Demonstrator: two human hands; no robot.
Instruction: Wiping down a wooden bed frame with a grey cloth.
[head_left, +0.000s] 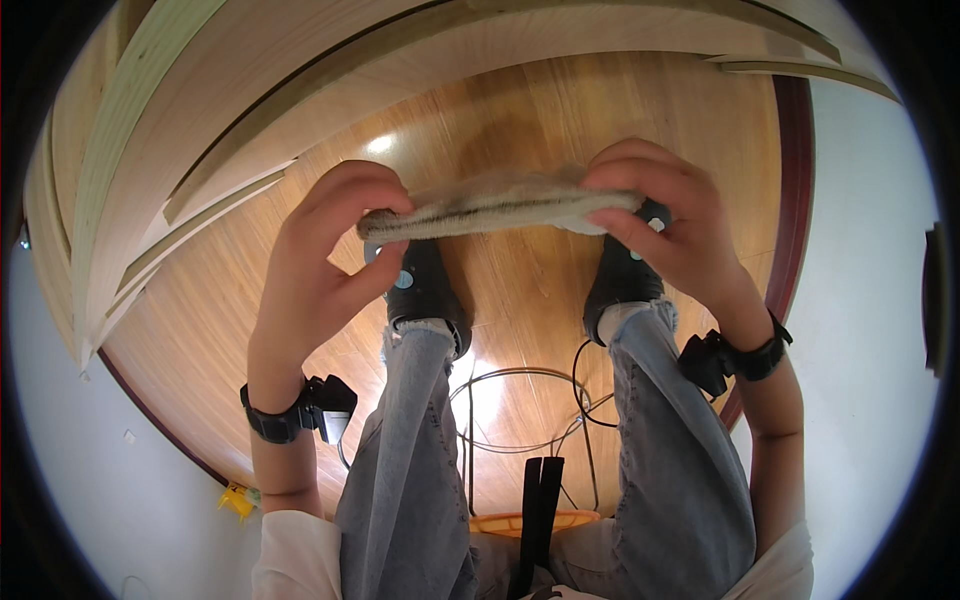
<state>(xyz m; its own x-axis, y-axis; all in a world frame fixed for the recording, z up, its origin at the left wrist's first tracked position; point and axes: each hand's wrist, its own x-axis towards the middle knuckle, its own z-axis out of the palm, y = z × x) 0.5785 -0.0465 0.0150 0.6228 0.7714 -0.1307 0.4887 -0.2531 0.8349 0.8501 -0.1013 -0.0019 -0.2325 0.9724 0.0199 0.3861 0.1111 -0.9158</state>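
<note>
Between both hands a cream knitted garment (510, 211) with a dark brownish stripe is stretched sideways, its upper edge blurred. It looks like a sock, though the shape does not settle it. My left hand (337, 240) pinches its darker left end between thumb and fingers. At the other end, my right hand (664, 217) grips the cloth the same way, and a paler part hangs below it. Both hands are raised above my dark clogs (424, 289), so the cloth covers part of the shoe tops.
Pale wooden boards or furniture panels (360, 97) curve across the top and left. Beneath me is a wood-look floor (517, 292). Between my legs stand a round metal stool frame (517, 371) and a black cable (576, 375). A white wall (855, 300) is at right, a yellow object (237, 501) lower left.
</note>
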